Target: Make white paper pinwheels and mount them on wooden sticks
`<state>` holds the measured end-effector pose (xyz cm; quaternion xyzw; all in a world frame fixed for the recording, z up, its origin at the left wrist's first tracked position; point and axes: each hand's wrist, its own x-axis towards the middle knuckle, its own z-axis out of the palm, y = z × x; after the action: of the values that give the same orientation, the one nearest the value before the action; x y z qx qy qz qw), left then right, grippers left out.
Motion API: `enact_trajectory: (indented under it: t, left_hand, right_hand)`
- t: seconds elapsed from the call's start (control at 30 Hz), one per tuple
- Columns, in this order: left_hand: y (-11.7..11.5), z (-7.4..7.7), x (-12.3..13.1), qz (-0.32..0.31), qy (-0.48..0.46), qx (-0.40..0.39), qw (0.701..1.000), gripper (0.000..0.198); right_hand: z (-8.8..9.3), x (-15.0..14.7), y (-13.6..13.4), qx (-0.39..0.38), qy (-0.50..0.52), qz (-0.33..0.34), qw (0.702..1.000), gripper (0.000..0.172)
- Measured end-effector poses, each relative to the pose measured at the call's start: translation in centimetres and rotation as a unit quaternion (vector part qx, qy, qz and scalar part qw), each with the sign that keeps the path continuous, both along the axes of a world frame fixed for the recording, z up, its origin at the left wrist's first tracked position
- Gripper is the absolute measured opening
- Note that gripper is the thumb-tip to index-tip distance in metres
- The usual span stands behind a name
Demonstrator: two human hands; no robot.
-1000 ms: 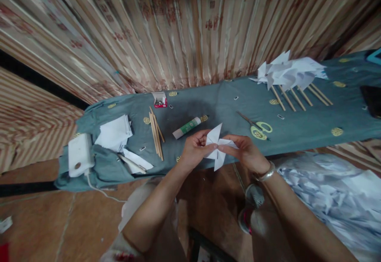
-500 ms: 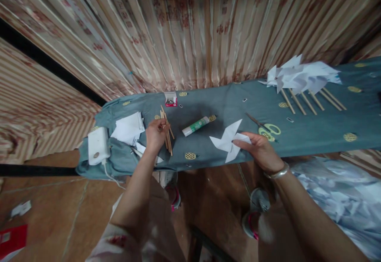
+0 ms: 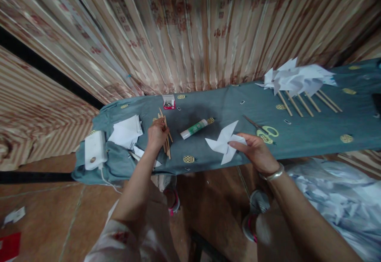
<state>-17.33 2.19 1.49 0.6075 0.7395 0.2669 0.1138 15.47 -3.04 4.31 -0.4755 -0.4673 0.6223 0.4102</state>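
My right hand [image 3: 255,151] pinches a white folded paper pinwheel [image 3: 223,142] by its right side, just above the blue-green cloth near the front edge. My left hand [image 3: 157,133] reaches to the left and closes its fingers on the bundle of thin wooden sticks [image 3: 166,135] lying on the cloth. A green and white glue stick [image 3: 194,129] lies between the two hands. Scissors with pale yellow handles [image 3: 264,129] lie just beyond my right hand.
A long narrow table in blue-green cloth [image 3: 312,127] runs along a striped curtain. Several finished pinwheels on sticks [image 3: 297,83] lie at the far right. White paper squares [image 3: 126,131], a white box [image 3: 94,149] and a small red pin box [image 3: 169,102] sit at the left. Crumpled plastic [image 3: 336,198] lies lower right.
My left hand let go of the pinwheel, moved left and took hold of the wooden sticks. My right hand kept the pinwheel and lowered it toward the cloth.
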Motion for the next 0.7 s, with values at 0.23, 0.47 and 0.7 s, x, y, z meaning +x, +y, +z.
enact_trajectory:
  t: [0.23, 0.47, 0.7]
  left_hand:
    - [0.3, 0.3, 0.0, 0.041, -0.125, 0.008, 0.991, 0.037]
    - [-2.5, 5.4, 3.2, 0.029, -0.495, 0.128, 0.859, 0.03]
    - [-6.6, 5.1, 12.1, -0.093, -0.689, -0.132, 0.707, 0.033]
  right_hand:
    - [-0.1, -0.3, 0.1, 0.02, -0.006, -0.003, 1.0, 0.028]
    - [1.1, -0.6, -0.9, 0.065, -0.02, 0.016, 0.998, 0.022]
    - [5.3, -1.5, -4.5, 0.19, -0.103, 0.068, 0.974, 0.011]
